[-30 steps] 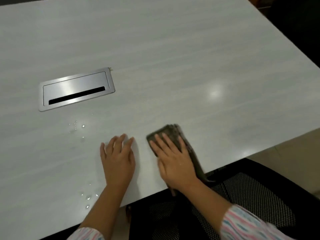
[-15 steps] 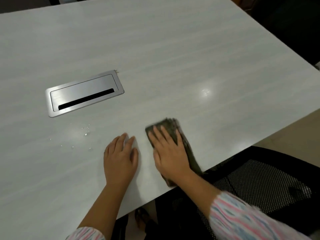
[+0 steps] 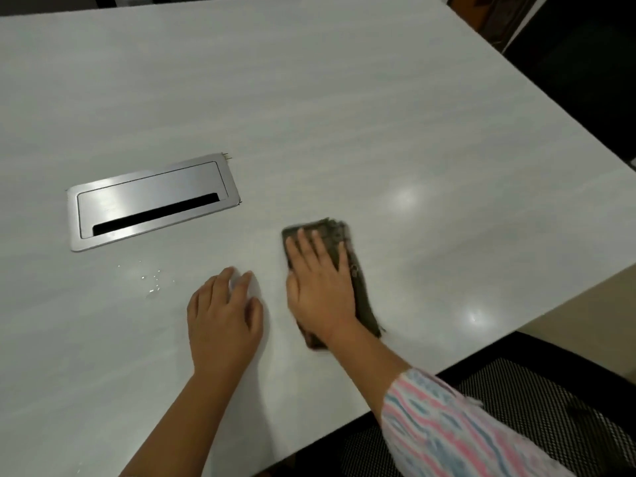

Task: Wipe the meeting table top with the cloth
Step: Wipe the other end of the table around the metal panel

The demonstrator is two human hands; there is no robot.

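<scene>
Pushed a bit farther up the table (image 3: 344, 98) since a moment ago, away from the near edge, right hand (image 3: 321, 287) and cloth (image 3: 335, 232) together. Left hand (image 3: 223, 318) pretty much where it was, just beside the right one. Whole view shifted a little too, so part of that apparent move could be the camera.

Right hand spread flat, palm down, fingers (image 3: 311, 247) splayed across the cloth, pressing rather than clutching it. Left hand also open and flat on the bare tabletop, holding nothing, looks like bracing.

Cloth: dark, folded into a longish pad, lying flat on the table under the right palm, poking out past the fingertips at the far end and along the right side down toward the wrist. Well apart from the metal cable hatch (image 3: 153, 201), which sits off to the left.

To do this stroke well, probably: keep the palm flat so the whole pad stays in contact, use long overlapping passes instead of short scrubs, refold if an edge starts to bunch. Water drops (image 3: 153, 280) between the hatch and the left hand not yet wiped, so worth swinging over there next. Careful around the hatch slot, better not to push water into it.

Mesh chair (image 3: 533, 407) tucked under the near edge at the right.
</scene>
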